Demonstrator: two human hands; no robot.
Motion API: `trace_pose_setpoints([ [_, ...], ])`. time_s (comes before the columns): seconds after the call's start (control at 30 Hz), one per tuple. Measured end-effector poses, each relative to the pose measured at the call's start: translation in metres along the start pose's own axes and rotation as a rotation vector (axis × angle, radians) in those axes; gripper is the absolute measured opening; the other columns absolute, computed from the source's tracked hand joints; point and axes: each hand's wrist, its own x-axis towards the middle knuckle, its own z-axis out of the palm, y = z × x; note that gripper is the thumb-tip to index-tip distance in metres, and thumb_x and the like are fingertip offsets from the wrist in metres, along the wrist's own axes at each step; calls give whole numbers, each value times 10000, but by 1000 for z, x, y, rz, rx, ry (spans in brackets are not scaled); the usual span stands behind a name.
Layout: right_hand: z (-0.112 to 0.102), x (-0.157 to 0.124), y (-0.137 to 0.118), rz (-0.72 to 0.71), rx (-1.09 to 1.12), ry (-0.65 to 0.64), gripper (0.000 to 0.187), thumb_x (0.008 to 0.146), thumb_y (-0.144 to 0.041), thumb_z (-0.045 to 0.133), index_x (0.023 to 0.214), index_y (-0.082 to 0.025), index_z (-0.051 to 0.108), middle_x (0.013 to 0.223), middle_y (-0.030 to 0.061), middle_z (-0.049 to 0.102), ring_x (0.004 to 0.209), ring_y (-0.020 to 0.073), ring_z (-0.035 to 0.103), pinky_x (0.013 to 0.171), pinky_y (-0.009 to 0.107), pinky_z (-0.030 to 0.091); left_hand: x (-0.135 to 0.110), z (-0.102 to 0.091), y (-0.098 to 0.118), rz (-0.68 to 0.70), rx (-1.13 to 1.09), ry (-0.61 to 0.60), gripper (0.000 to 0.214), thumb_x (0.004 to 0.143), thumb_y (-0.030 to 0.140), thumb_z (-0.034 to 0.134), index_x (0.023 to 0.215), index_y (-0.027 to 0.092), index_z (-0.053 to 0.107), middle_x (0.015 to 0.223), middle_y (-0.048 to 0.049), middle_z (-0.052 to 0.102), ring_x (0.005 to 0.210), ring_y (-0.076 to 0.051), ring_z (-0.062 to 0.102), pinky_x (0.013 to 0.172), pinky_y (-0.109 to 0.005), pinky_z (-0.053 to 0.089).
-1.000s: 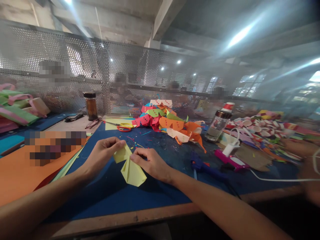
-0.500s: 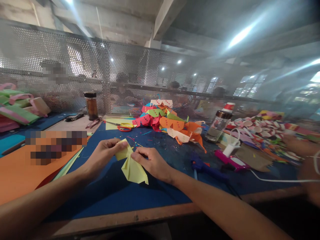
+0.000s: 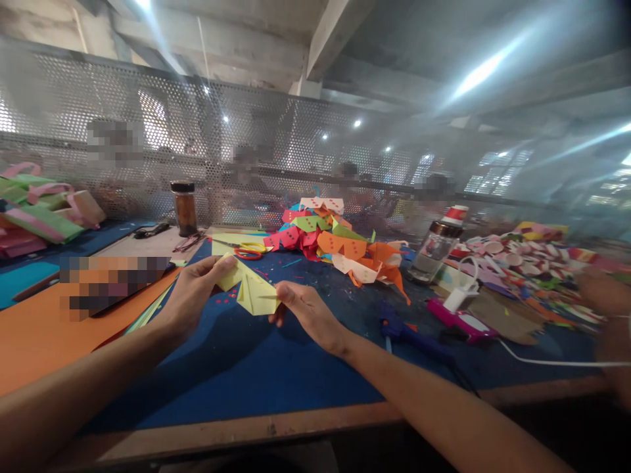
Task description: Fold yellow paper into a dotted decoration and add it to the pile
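Note:
A folded piece of yellow paper (image 3: pixel 257 293) is stretched between my two hands above the blue table top (image 3: pixel 211 387). My left hand (image 3: pixel 194 289) pinches its upper left end between thumb and fingers. At its right end my right hand (image 3: pixel 308 312) grips the paper, thumb on top. Creases fan out from the middle of the paper. Just beyond it lie scissors with yellow and red handles (image 3: pixel 250 250) and small coloured scraps. Farther back is a heap of folded paper shapes (image 3: pixel 340 240) in orange, red, green and white, some dotted.
A blue glue gun (image 3: pixel 414 338) and a pink power strip (image 3: pixel 463 318) with a white cable lie at right. A glass bottle (image 3: pixel 434 253) and brown jar (image 3: pixel 184 209) stand behind. Orange sheets (image 3: pixel 34 348) lie left. Another person's blurred arm (image 3: pixel 608 302) is at far right.
My right hand has moved from the paper's middle to its right end and swung it upward, so the paper now spreads sideways. My left hand keeps its pinch, slightly farther left.

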Motion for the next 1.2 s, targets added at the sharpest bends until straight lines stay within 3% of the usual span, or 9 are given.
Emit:
trace_pose_setpoints([
  [0.43, 1, 1, 8, 22, -198, 159, 475, 937, -580, 490, 675, -189, 552, 552, -20, 580, 469, 97, 561, 464, 205, 425, -8, 7, 2, 44, 72, -48, 318, 787, 473, 729, 811, 157, 700, 727, 3, 640, 648, -109, 536, 623, -213, 428],
  [0.7, 3, 0, 8, 10, -230, 149, 487, 922, -613, 489, 695, -188, 561, 564, -19, 566, 477, 98, 562, 468, 206, 443, -11, 10, 4, 1, 71, -130, 303, 775, 441, 755, 881, 165, 687, 776, -21, 670, 733, -168, 626, 662, -258, 480],
  [1.2, 2, -1, 9, 28, -226, 113, 373, 876, -534, 620, 750, -183, 612, 603, -24, 580, 531, 106, 583, 534, 216, 462, -11, 11, 4, -41, -42, -158, 242, 731, 343, 801, 847, 153, 706, 731, -4, 676, 697, -146, 643, 668, -238, 538],
])
